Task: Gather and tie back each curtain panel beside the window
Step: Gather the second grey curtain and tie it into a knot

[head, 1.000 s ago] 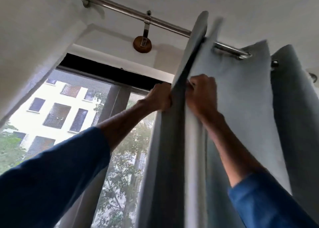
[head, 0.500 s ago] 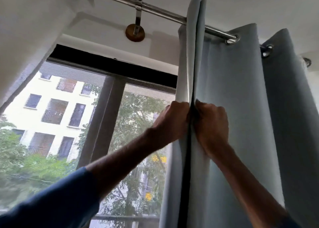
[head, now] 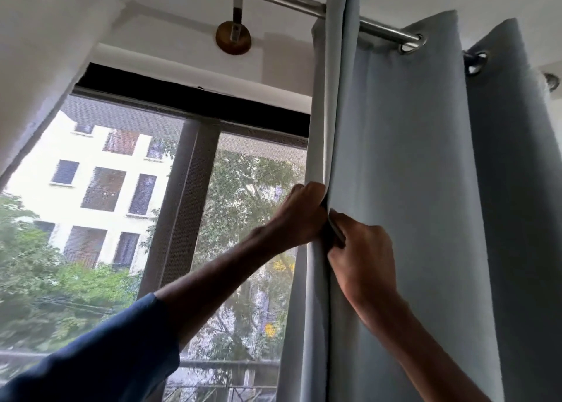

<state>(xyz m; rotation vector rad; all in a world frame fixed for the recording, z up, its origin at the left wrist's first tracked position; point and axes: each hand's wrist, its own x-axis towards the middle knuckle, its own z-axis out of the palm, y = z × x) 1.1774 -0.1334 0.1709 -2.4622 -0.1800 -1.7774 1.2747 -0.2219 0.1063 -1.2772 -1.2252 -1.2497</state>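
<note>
A pale grey-blue curtain panel (head: 410, 188) hangs by metal eyelets from a steel rod (head: 289, 1) on the right side of the window (head: 146, 207). Its leading edge is folded into a narrow pleat. My left hand (head: 299, 216) grips that pleat from the window side. My right hand (head: 363, 258) grips the same fold from the room side, just below the left hand. Both hands are pressed together with the fabric between them. No tie-back is in view.
A round wooden rod bracket (head: 233, 38) is fixed on the wall above the window. A dark window mullion (head: 182, 207) stands left of the hands. A white wall (head: 45, 51) slants in at the left. Trees and a building lie outside.
Both hands have slid down the folded curtain edge, away from the rod, keeping their grip. The fold has straightened into a tight vertical pleat, and the view has tilted down.
</note>
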